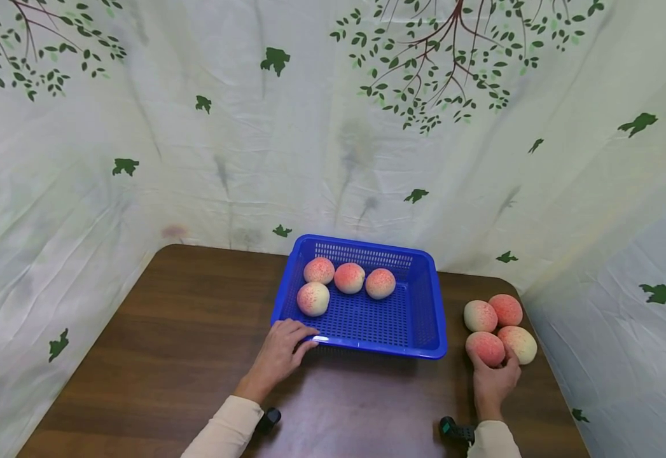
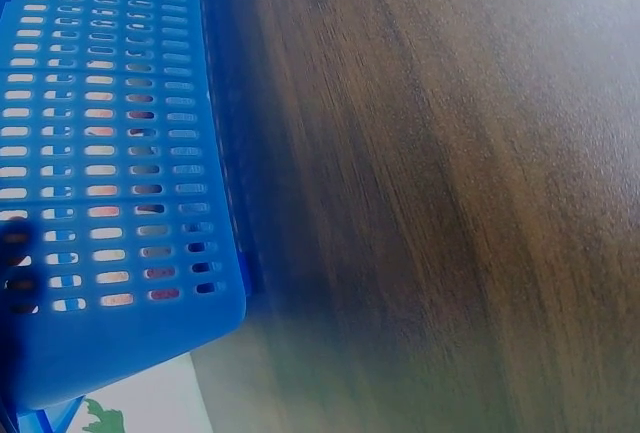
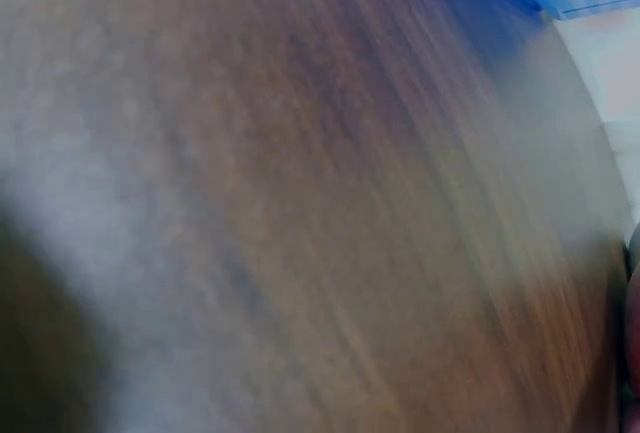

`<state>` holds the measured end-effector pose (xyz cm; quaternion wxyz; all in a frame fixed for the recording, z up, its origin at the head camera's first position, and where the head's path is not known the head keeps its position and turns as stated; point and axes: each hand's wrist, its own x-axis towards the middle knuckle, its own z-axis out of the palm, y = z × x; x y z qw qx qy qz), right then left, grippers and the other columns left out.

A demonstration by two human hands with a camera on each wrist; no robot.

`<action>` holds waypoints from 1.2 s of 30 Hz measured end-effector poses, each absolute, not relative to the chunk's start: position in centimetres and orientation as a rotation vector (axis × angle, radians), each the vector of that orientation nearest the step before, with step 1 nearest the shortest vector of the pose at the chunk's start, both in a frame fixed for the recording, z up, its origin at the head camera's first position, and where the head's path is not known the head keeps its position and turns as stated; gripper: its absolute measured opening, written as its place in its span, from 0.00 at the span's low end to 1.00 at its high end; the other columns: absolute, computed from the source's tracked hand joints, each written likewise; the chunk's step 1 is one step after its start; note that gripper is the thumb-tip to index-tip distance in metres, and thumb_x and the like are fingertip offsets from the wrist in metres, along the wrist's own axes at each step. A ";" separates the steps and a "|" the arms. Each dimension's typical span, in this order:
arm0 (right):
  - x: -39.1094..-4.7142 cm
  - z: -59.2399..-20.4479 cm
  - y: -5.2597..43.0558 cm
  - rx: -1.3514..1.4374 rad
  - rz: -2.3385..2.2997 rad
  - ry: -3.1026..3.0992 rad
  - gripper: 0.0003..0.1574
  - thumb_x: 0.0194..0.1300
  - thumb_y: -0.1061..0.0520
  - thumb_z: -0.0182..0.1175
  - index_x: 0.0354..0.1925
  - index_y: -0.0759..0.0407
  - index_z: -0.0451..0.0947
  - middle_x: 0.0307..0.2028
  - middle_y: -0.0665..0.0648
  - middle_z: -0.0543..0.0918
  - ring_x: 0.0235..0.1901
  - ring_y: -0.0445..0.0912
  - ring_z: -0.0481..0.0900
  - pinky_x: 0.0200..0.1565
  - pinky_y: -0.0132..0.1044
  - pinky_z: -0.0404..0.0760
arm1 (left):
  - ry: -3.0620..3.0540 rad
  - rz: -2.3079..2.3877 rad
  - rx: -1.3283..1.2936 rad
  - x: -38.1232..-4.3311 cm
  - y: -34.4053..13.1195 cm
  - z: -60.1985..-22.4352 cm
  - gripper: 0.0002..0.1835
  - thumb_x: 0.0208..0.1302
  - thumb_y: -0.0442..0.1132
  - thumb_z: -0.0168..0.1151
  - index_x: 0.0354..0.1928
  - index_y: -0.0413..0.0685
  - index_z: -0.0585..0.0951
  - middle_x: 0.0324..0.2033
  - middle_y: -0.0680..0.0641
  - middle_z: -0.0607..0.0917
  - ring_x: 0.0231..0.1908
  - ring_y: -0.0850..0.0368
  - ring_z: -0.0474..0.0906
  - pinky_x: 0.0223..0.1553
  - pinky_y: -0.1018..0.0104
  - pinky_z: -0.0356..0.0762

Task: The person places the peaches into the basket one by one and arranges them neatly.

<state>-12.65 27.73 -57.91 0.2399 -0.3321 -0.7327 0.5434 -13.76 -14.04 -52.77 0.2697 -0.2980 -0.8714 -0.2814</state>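
Note:
A blue plastic basket (image 1: 367,346) stands on the table with several pink-and-cream peaches inside, among them a paler peach (image 1: 313,299) nearest the front. My left hand (image 1: 281,348) grips the basket's front rim near its left corner, thumb on the outer side. At the table's right, my right hand (image 1: 494,381) has its thumb and fingers about the near side of a red peach (image 1: 485,349). Touching that one are a yellowish peach (image 1: 518,345), a pale peach (image 1: 479,316) and another red peach (image 1: 506,310). In the left wrist view the basket's slotted wall (image 2: 120,173) fills the left.
The brown wooden table (image 1: 195,331) has its right edge close beside the loose peaches. A white curtain (image 1: 310,159) printed with leaves and branches hangs behind and along both sides. Small black devices, including one (image 1: 455,429) at the right wrist, are worn near each sleeve.

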 end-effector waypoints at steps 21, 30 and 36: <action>-11.2 -54.3 27.2 -0.708 1.800 -1.821 0.48 0.54 0.59 0.72 0.69 0.56 0.60 0.53 0.48 0.69 0.47 0.38 0.69 0.41 0.17 0.71 | -2.350 -0.756 -0.806 -13.7 -14.1 -52.9 0.08 0.54 0.40 0.71 0.37 0.50 0.86 0.31 0.54 0.84 0.35 0.58 0.77 0.40 0.59 0.70; -12.1 -50.6 25.9 -0.544 1.901 -1.838 0.45 0.55 0.64 0.70 0.67 0.57 0.61 0.56 0.47 0.69 0.57 0.42 0.67 0.53 0.21 0.70 | -2.341 -0.770 -0.806 -13.8 -14.1 -52.8 0.09 0.52 0.38 0.72 0.37 0.48 0.86 0.31 0.51 0.84 0.34 0.56 0.77 0.38 0.59 0.69; -12.9 -48.3 24.2 -0.421 1.935 -1.856 0.45 0.54 0.70 0.69 0.67 0.62 0.61 0.55 0.49 0.70 0.54 0.42 0.70 0.49 0.20 0.72 | -2.335 -0.779 -0.801 -13.8 -14.0 -52.9 0.10 0.49 0.36 0.74 0.36 0.48 0.86 0.30 0.51 0.85 0.34 0.55 0.77 0.37 0.59 0.69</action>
